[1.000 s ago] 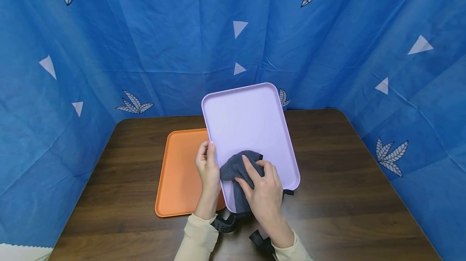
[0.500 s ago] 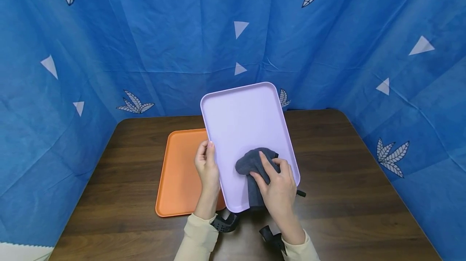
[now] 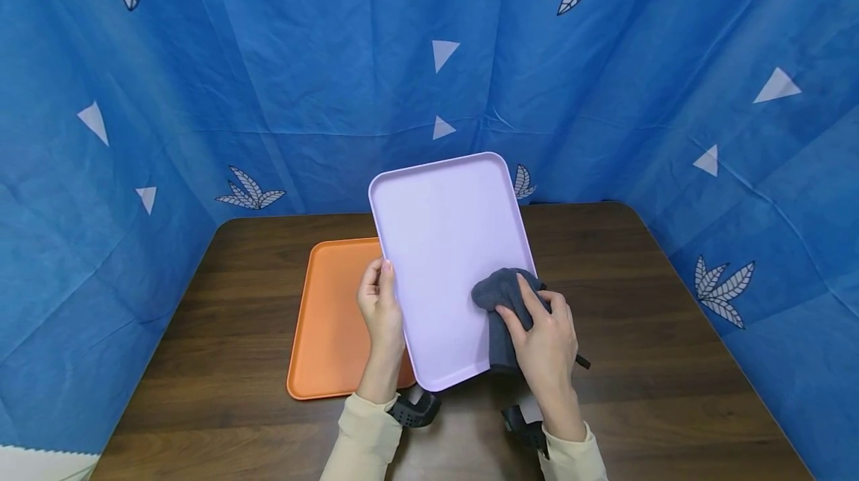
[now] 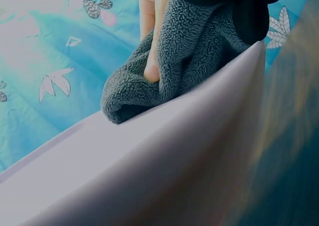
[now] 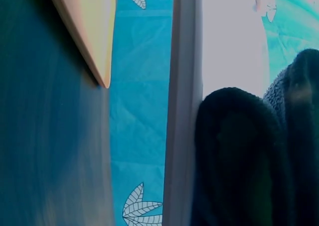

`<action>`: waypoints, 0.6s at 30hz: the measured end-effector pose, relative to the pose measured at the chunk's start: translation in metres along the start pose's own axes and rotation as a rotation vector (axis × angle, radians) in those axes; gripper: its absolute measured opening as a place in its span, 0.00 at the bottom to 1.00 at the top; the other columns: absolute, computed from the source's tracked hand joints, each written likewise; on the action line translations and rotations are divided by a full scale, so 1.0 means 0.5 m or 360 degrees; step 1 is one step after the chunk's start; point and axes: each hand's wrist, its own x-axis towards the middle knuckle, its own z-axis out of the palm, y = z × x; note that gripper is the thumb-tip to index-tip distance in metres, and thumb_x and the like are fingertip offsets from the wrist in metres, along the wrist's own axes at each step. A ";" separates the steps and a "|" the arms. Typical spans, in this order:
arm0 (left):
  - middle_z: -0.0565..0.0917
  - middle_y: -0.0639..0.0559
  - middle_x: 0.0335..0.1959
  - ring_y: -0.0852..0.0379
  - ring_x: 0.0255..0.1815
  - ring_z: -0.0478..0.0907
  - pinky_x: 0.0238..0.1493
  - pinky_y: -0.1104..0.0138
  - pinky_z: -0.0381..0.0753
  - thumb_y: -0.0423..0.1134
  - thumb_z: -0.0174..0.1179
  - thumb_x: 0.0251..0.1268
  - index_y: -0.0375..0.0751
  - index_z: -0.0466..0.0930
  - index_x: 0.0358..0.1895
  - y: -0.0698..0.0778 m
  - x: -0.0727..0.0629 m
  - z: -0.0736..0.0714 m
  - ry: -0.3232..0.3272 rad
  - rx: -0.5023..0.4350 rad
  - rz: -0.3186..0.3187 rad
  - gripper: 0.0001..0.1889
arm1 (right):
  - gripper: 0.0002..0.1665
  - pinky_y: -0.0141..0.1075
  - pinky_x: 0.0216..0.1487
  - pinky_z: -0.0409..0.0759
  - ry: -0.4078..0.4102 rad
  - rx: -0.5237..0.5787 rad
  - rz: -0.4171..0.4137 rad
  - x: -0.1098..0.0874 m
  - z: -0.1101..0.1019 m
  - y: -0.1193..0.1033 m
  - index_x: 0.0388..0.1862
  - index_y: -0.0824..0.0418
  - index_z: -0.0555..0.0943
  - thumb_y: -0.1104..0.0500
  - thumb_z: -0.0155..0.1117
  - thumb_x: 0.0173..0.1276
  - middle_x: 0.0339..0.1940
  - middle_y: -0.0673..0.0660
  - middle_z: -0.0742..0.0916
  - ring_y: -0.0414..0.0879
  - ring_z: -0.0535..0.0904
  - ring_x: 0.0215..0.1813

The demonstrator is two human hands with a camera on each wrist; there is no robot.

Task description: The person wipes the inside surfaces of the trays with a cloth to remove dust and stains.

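A lilac tray is held up at a tilt over the table, its inner face toward the head camera. My left hand grips its left edge, thumb on the front side and fingers behind. My right hand grips a dark grey cloth, bunched against the tray's lower right part and overlapping the right rim. One flap of the cloth hangs over the tray's bottom edge. In the left wrist view the fluffy cloth lies against the tray's surface, with fingertips pressing into it.
An orange tray lies flat on the brown wooden table, partly behind the lilac one. Blue curtain cloth with leaf prints encloses the table at the back and sides. Black straps with camera mounts sit at both wrists.
My right hand has slid the cloth across the lilac tray from its lower left to the right rim. The left hand and the tray have stayed nearly still.
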 end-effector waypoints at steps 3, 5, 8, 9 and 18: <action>0.80 0.58 0.32 0.63 0.30 0.77 0.29 0.73 0.78 0.39 0.51 0.75 0.23 0.75 0.48 -0.001 -0.001 0.001 -0.0005 -0.0006 -0.0005 0.17 | 0.34 0.56 0.37 0.80 0.0006 0.0005 0.0009 -0.003 0.001 0.000 0.60 0.58 0.81 0.54 0.79 0.52 0.45 0.71 0.81 0.63 0.78 0.46; 0.80 0.58 0.32 0.63 0.30 0.77 0.29 0.73 0.78 0.39 0.51 0.75 0.23 0.75 0.48 -0.002 -0.002 0.001 -0.0008 -0.0010 -0.0008 0.17 | 0.34 0.56 0.37 0.80 0.0014 0.0006 0.0012 -0.004 0.002 0.000 0.60 0.57 0.81 0.54 0.79 0.52 0.45 0.71 0.81 0.63 0.78 0.46; 0.80 0.58 0.33 0.63 0.30 0.77 0.29 0.73 0.79 0.40 0.51 0.75 0.23 0.75 0.49 -0.002 -0.003 0.002 -0.0012 -0.0009 -0.0010 0.18 | 0.34 0.56 0.36 0.80 0.0028 0.0003 0.0008 -0.006 0.003 -0.002 0.60 0.57 0.81 0.54 0.78 0.53 0.44 0.71 0.81 0.63 0.78 0.45; 0.81 0.58 0.33 0.63 0.30 0.77 0.29 0.73 0.79 0.40 0.51 0.75 0.23 0.75 0.49 -0.003 -0.003 0.002 -0.0015 -0.0009 -0.0010 0.18 | 0.34 0.56 0.35 0.80 0.0029 0.0003 0.0005 -0.007 0.004 -0.002 0.60 0.58 0.81 0.54 0.78 0.53 0.43 0.71 0.81 0.62 0.78 0.45; 0.80 0.58 0.32 0.63 0.30 0.77 0.29 0.73 0.78 0.40 0.51 0.75 0.24 0.76 0.47 -0.005 -0.002 0.002 0.0013 0.0000 0.0003 0.16 | 0.34 0.55 0.35 0.81 0.0016 0.0003 -0.0035 -0.022 0.010 -0.017 0.59 0.57 0.82 0.53 0.79 0.51 0.44 0.70 0.81 0.61 0.79 0.44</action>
